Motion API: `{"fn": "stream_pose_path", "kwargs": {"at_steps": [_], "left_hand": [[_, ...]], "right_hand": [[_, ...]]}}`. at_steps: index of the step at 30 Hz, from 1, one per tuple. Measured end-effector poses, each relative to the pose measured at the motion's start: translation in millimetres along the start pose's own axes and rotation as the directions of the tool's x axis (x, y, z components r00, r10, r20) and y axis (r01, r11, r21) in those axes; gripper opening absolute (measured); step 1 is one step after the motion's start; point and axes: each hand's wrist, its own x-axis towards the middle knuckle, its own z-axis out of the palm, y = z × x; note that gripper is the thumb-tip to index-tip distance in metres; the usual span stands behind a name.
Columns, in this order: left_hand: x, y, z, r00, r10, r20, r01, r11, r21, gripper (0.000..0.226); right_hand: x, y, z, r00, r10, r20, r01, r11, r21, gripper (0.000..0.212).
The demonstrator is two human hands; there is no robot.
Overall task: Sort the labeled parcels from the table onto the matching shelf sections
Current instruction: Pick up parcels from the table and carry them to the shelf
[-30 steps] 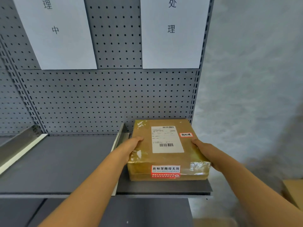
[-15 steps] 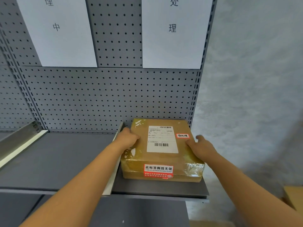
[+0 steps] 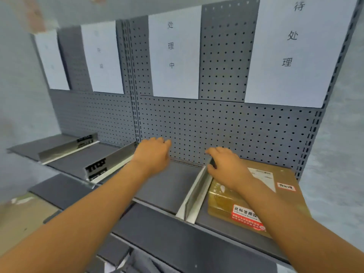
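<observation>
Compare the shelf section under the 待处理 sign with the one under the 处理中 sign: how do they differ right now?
The 待处理 section, rightmost on the shelf, holds a taped brown parcel lying flat; the 处理中 section to its left shows only bare grey shelf. The right hand hovers over the parcel's near corner in the 待处理 section, while the left hand hangs over the 处理中 section. Both share the pegboard back, and a metal divider separates them.

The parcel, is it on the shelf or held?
On the shelf: the parcel lies flat in the rightmost section, and neither hand grips it.
</observation>
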Motion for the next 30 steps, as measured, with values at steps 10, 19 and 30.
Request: {"fn": "stream_pose_path", "kwargs": {"at_steps": [10,19,30], "left_hand": [[-115,-165,-8,0.983,-0.183,-0.003,0.181,0.969,0.168,0.035],[-235,-338,4,0.947,-0.32,0.002,0.314,0.929,0.198,0.032],[-369,-553,23,0.799,-0.6,0.033,0.567,0.77,0.293,0.031]], "right_hand": [[47,-191,35,0.941,-0.337,0.013,0.334,0.925,-0.181,0.045],[88,-397,92,0.891,-0.453,0.032,0.453,0.884,-0.113,0.044],[157,-668,170,0.729,-0.683,0.034,0.682,0.73,0.049,0.048]]}}
